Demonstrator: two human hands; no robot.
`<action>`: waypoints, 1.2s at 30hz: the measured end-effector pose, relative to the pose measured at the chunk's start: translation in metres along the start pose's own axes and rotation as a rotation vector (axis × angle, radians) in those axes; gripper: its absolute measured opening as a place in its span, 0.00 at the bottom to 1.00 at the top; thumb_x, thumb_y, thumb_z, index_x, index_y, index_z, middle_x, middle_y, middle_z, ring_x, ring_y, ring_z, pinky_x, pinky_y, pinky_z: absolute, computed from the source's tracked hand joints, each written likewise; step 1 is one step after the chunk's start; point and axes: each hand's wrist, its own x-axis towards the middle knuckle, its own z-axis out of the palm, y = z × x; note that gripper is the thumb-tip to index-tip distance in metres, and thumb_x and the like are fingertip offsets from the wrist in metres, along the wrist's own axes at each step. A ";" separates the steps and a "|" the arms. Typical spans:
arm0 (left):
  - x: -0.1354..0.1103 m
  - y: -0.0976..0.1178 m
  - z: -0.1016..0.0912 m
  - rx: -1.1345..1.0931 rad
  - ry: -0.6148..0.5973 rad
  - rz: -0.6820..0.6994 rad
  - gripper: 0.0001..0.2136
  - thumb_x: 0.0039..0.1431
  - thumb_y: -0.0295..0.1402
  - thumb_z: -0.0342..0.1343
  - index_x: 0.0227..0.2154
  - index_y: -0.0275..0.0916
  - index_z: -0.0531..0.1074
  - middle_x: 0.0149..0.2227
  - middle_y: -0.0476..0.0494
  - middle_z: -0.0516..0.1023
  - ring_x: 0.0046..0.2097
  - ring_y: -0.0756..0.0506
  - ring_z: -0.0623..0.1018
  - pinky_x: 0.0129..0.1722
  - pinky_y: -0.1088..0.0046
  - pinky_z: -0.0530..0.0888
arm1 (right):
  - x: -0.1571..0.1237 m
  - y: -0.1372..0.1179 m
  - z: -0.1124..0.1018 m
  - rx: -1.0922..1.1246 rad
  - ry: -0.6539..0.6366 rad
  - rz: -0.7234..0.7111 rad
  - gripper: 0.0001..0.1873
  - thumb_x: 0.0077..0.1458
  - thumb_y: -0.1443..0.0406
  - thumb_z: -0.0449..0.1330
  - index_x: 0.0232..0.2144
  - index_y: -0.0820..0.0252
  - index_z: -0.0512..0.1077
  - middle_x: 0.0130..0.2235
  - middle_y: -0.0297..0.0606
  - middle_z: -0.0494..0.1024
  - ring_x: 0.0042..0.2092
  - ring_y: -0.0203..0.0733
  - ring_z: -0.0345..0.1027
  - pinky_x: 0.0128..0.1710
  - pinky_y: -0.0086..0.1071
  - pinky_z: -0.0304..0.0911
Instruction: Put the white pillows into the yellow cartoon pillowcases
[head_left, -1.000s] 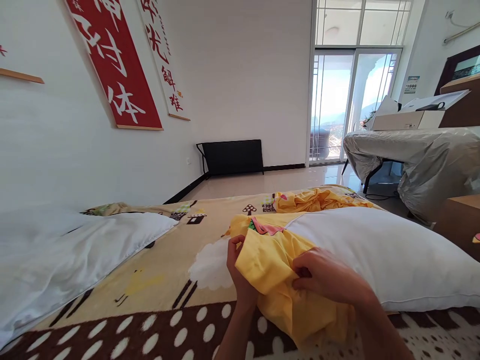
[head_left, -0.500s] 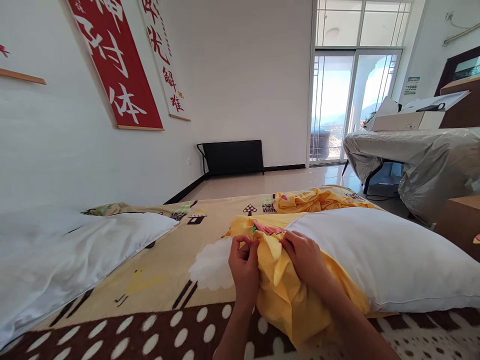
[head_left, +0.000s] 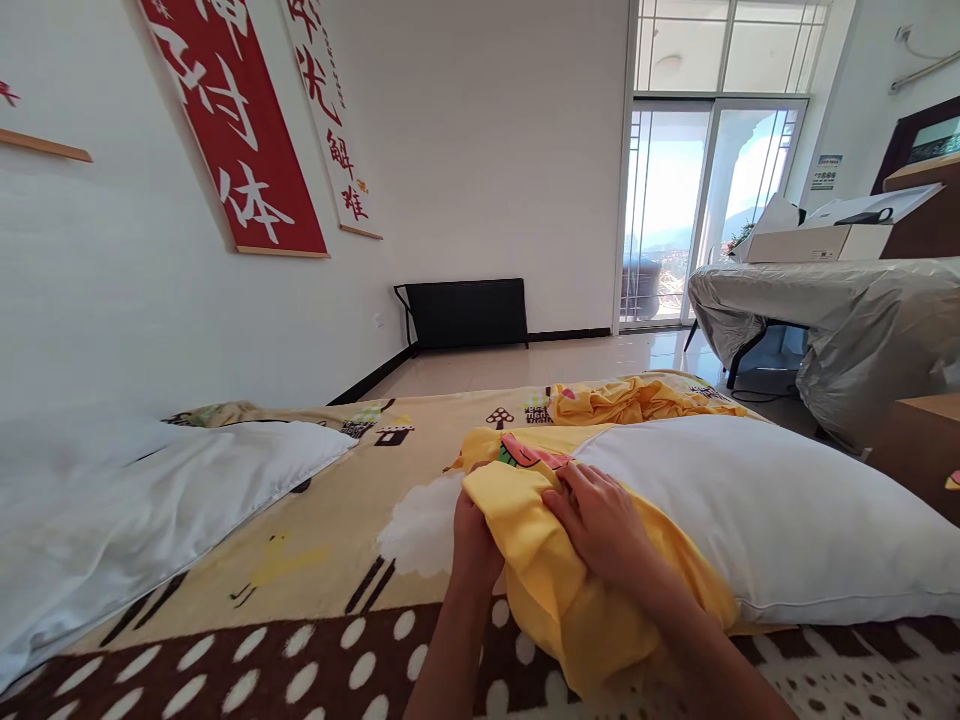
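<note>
A yellow pillowcase (head_left: 574, 600) with a pink-and-green watermelon print lies bunched beside a plump white pillow (head_left: 772, 510). Part of the yellow fabric runs along the pillow's left end; how far the pillow reaches inside cannot be seen. My left hand (head_left: 474, 535) grips the pillowcase from its left side, a fold of cloth covering most of the fingers. On the upper right of the same fold, my right hand (head_left: 604, 515) is closed on the fabric with its fingers bent.
Beneath everything spreads a beige patterned blanket (head_left: 330, 520) with a brown dotted border. Another white pillow (head_left: 247, 490) lies to the left, and more crumpled yellow cloth (head_left: 630, 400) at the far edge. A plastic-covered table (head_left: 840, 300) and a cardboard box (head_left: 930, 445) stand at right.
My left hand has slipped lower behind the fabric, and a yellow flap now covers its fingers. The flap has spread to the left. My right hand has shifted slightly over the cloth.
</note>
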 end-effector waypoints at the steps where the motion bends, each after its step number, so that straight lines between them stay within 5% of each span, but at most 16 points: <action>1: 0.003 -0.001 -0.003 0.002 0.010 -0.001 0.17 0.36 0.38 0.63 0.30 0.39 0.65 0.27 0.50 0.72 0.28 0.49 0.73 0.28 0.74 0.71 | 0.001 0.001 0.003 -0.060 -0.026 0.014 0.12 0.63 0.61 0.48 0.32 0.58 0.68 0.36 0.37 0.75 0.39 0.41 0.66 0.37 0.31 0.53; 7: 0.005 -0.014 -0.012 0.074 0.221 0.183 0.11 0.48 0.39 0.56 0.27 0.40 0.61 0.22 0.56 0.62 0.22 0.54 0.62 0.22 0.79 0.60 | 0.010 0.016 0.021 -0.166 -0.090 0.174 0.13 0.61 0.59 0.51 0.27 0.58 0.68 0.29 0.35 0.75 0.31 0.38 0.66 0.29 0.31 0.47; 12: -0.013 -0.029 -0.014 0.231 0.277 0.365 0.19 0.56 0.45 0.50 0.17 0.39 0.55 0.18 0.55 0.54 0.23 0.53 0.55 0.21 0.77 0.56 | 0.012 0.022 0.024 -0.095 -0.125 0.202 0.16 0.58 0.55 0.55 0.24 0.58 0.68 0.26 0.33 0.75 0.27 0.36 0.63 0.26 0.30 0.43; 16: -0.033 -0.022 -0.020 0.371 0.100 0.323 0.19 0.54 0.49 0.52 0.20 0.38 0.63 0.20 0.53 0.60 0.25 0.51 0.60 0.24 0.76 0.60 | 0.011 0.020 0.025 -0.087 -0.143 0.220 0.15 0.57 0.56 0.55 0.23 0.58 0.68 0.25 0.32 0.75 0.26 0.35 0.62 0.25 0.30 0.41; 21: -0.048 -0.005 -0.030 0.330 -0.088 0.099 0.11 0.51 0.40 0.61 0.27 0.37 0.69 0.27 0.51 0.67 0.31 0.52 0.66 0.31 0.79 0.65 | 0.008 0.017 0.024 -0.130 -0.139 0.203 0.17 0.58 0.55 0.54 0.23 0.58 0.69 0.26 0.34 0.76 0.28 0.37 0.65 0.26 0.30 0.41; 28: -0.040 -0.009 -0.062 0.087 -0.084 -0.113 0.17 0.41 0.44 0.66 0.26 0.39 0.67 0.33 0.47 0.72 0.37 0.47 0.73 0.37 0.72 0.71 | 0.007 0.016 0.022 -0.144 -0.185 0.192 0.17 0.58 0.53 0.55 0.25 0.58 0.70 0.28 0.34 0.76 0.31 0.37 0.68 0.26 0.30 0.44; 36: -0.046 0.004 -0.099 0.419 -0.085 -0.170 0.12 0.43 0.38 0.64 0.31 0.38 0.74 0.36 0.40 0.78 0.41 0.40 0.75 0.43 0.65 0.71 | 0.002 0.003 0.031 -0.214 -0.226 0.116 0.17 0.58 0.53 0.55 0.27 0.59 0.72 0.29 0.37 0.78 0.33 0.41 0.70 0.31 0.31 0.52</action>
